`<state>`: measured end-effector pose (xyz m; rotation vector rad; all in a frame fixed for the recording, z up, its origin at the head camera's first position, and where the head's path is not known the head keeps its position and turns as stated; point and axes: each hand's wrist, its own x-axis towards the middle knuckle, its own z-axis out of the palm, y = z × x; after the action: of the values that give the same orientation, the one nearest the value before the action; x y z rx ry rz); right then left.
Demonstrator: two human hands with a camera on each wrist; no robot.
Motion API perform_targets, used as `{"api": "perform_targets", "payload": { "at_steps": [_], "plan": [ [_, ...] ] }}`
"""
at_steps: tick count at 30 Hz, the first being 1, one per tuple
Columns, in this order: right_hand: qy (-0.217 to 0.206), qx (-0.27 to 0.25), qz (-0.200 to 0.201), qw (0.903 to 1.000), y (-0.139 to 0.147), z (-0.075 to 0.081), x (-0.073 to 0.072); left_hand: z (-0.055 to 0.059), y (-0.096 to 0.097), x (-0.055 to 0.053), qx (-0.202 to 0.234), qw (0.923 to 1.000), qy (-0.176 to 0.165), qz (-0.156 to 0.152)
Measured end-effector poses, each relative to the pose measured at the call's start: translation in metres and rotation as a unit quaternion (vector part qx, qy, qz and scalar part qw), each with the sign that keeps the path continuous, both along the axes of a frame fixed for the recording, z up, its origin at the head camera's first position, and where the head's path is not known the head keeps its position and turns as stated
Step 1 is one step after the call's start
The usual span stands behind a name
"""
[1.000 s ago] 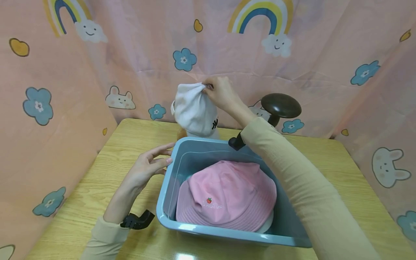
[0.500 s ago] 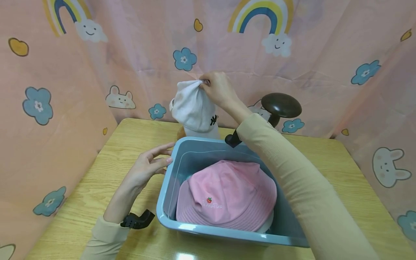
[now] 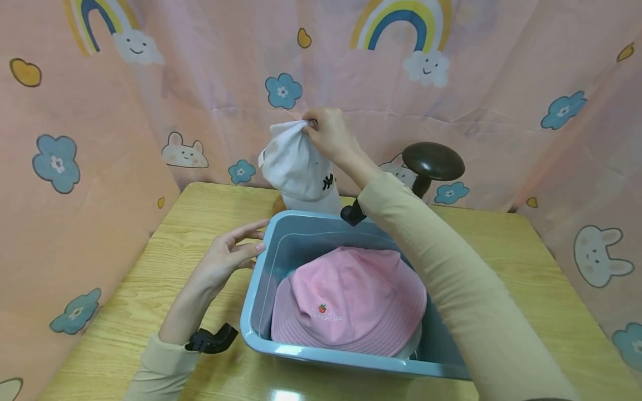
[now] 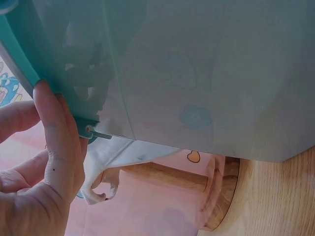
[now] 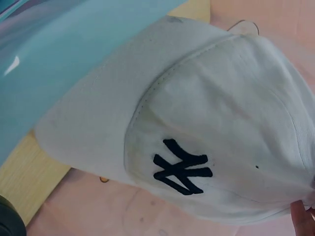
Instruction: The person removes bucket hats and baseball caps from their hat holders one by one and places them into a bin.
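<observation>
At the back of the table, my right hand (image 3: 332,133) pinches the crown of a white baseball cap (image 3: 296,161) with dark embroidered letters on its front. The cap (image 5: 231,118) hangs with its brim downward in the head view, the brim's lower part hidden behind the blue-grey bin (image 3: 301,221). A wooden stand (image 4: 167,176) with a round base shows by the cap in the left wrist view. My left hand (image 3: 225,256) touches the bin's left rim, fingers extended. Inside the bin lies a pink bucket hat (image 3: 351,301) with a strawberry motif, over something pale.
A dark brown mushroom-shaped stand (image 3: 433,162) rises at the back right, behind my right forearm. The wooden table (image 3: 200,223) meets a pink patterned cloth backdrop (image 3: 220,72) at its far edge and sides.
My right hand has moved a little up and to the left, drawing the white baseball cap with it. My left hand and the bin stay in place.
</observation>
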<state>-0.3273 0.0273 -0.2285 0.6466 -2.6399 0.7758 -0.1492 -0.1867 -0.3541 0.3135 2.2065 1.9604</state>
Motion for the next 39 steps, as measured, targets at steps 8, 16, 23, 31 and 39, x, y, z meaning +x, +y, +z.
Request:
{"api": "perform_targets", "payload": {
  "at_steps": [8, 16, 23, 31, 39],
  "plan": [
    [0.025, -0.063, -0.018, 0.9975, 0.005, 0.004, 0.001, 0.001, 0.0, 0.0, -0.001, 1.0, 0.0, 0.002],
    [0.044, -0.08, -0.022, 0.9956, 0.017, 0.01, 0.005, 0.001, 0.0, 0.001, -0.006, 1.0, 0.0, 0.003],
    [0.054, -0.073, -0.016, 0.9958, 0.029, 0.017, 0.015, 0.001, 0.0, 0.001, -0.009, 1.0, 0.002, 0.005],
    [0.077, -0.077, -0.011, 0.994, 0.044, 0.023, 0.025, 0.0, 0.0, 0.001, -0.006, 1.0, 0.004, 0.004],
    [0.101, -0.076, -0.005, 0.992, 0.06, 0.029, 0.031, 0.001, 0.0, 0.002, -0.012, 0.9999, 0.005, 0.003]
  ]
}}
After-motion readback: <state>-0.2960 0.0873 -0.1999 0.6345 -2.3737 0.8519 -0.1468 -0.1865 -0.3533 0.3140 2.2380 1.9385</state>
